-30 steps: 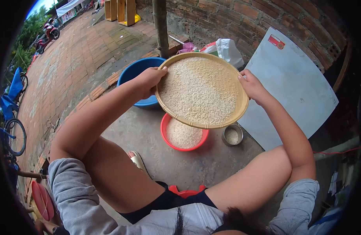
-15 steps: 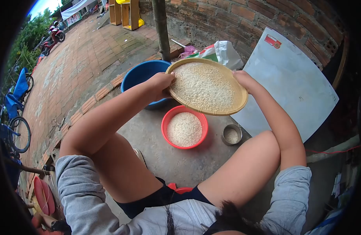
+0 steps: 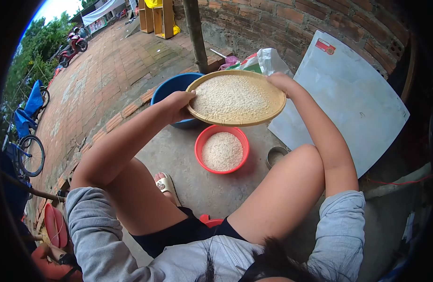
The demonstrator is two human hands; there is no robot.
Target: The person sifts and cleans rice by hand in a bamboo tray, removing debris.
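Note:
A round woven tray (image 3: 268,117) with a layer of white rice (image 3: 233,97) is held up in front of me. My left hand (image 3: 179,104) grips its left rim, and my right hand (image 3: 280,82) grips the rim at the upper right. Behind and below the tray's left side is a blue basin (image 3: 161,92), partly covered by it. On the floor below stands a red basin (image 3: 198,157) heaped with rice (image 3: 222,151). A small metal tin (image 3: 274,155) sits right of it, partly hidden by my right knee.
A large pale board (image 3: 343,103) lies at the right beside a brick wall (image 3: 291,23). A post (image 3: 195,35) and plastic bags (image 3: 268,62) are behind the tray. Bicycles and a red motorbike (image 3: 74,46) stand at the left. Another person's arm (image 3: 52,254) shows at the lower left.
The tray and both my hands have moved left and slightly up, and the tray looks flatter. The rice on it has shifted leftward. My knee now covers part of the tin; a sandalled foot shows more.

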